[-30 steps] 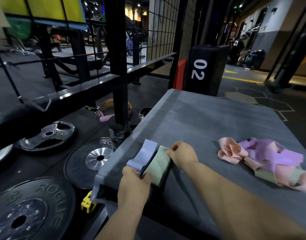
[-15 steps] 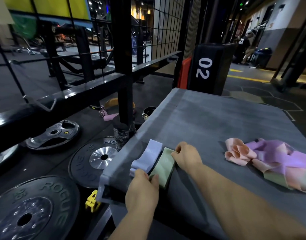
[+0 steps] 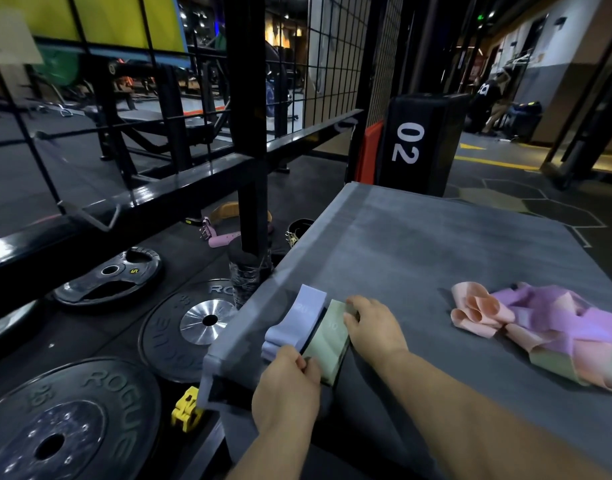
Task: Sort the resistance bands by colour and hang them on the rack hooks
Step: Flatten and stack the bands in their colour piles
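At the box's (image 3: 418,244) near-left corner, left hand (image 3: 287,386) fingers pinch the lilac band (image 3: 297,317); right hand (image 3: 373,327) fingers pinch the green band (image 3: 327,344). A band pile (image 3: 547,327) lies at the right edge.

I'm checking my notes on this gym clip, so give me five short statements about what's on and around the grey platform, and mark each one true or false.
1. The lavender band and the green band lie side by side on the grey platform. True.
2. The right hand is digging into the band pile. False: it pinches the green band's far end, apart from the pile.
3. The black block behind the platform reads 02. True.
4. The weight plates are stacked on the platform. False: they lie on the floor to its left.
5. The left hand is hanging a band on a hook. False: it holds the lavender band's near end on the platform.
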`<action>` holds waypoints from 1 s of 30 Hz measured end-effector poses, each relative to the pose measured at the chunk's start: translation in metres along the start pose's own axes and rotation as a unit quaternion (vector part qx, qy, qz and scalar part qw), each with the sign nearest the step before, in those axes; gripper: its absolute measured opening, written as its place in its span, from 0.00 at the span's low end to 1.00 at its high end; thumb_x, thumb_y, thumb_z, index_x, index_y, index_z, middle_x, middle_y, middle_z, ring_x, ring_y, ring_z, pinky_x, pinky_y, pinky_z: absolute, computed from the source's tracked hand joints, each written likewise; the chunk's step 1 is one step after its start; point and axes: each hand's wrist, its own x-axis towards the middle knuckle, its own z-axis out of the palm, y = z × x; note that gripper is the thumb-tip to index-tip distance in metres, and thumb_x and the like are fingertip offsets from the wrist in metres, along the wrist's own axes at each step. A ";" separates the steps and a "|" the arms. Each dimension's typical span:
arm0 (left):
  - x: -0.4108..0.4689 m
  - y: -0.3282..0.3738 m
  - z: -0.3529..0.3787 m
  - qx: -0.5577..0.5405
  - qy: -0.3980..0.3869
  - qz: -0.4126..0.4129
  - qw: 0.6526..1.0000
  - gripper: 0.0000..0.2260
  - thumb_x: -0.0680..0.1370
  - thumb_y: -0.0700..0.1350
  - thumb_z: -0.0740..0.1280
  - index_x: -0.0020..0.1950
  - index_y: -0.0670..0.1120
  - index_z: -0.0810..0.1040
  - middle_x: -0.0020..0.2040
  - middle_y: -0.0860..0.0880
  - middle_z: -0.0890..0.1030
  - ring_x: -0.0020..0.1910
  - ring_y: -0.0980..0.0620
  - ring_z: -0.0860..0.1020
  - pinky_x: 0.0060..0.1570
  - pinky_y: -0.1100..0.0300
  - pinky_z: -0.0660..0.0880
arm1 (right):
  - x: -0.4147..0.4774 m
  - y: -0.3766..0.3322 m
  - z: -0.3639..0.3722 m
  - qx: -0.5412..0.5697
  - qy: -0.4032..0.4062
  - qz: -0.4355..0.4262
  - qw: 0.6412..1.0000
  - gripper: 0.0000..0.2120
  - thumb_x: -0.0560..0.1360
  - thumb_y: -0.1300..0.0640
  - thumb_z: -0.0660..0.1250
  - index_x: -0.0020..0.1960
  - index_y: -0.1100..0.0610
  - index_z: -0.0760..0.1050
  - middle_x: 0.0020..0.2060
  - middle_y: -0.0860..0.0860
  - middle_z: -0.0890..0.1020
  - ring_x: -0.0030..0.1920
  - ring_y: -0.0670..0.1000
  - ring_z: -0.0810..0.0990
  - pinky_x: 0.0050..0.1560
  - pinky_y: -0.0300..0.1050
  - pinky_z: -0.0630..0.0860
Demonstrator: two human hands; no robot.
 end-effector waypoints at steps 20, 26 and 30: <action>-0.010 0.008 -0.001 0.033 0.148 0.097 0.984 0.30 0.71 0.52 0.71 0.70 0.53 0.66 0.75 0.51 0.61 0.73 0.49 0.55 0.68 0.48 0.58 | -0.019 0.004 0.002 -0.140 -0.127 -0.085 0.978 0.32 0.81 0.40 0.51 0.80 0.50 0.45 0.78 0.44 0.42 0.78 0.46 0.41 0.76 0.46 0.45; -0.005 0.002 -0.001 0.148 0.003 0.083 0.985 0.26 0.81 0.56 0.53 0.78 0.57 0.50 0.79 0.57 0.45 0.77 0.49 0.37 0.75 0.47 0.42 | -0.014 0.007 0.003 -0.170 -0.161 -0.093 0.968 0.33 0.81 0.39 0.48 0.79 0.51 0.41 0.78 0.45 0.40 0.78 0.46 0.38 0.77 0.49 0.45; -0.005 -0.001 -0.001 0.159 -0.010 0.071 0.985 0.25 0.81 0.57 0.51 0.78 0.57 0.51 0.79 0.57 0.46 0.77 0.49 0.38 0.74 0.46 0.41 | -0.013 0.009 0.003 -0.184 -0.170 -0.101 0.963 0.32 0.81 0.39 0.46 0.79 0.51 0.39 0.78 0.45 0.38 0.77 0.46 0.36 0.77 0.48 0.38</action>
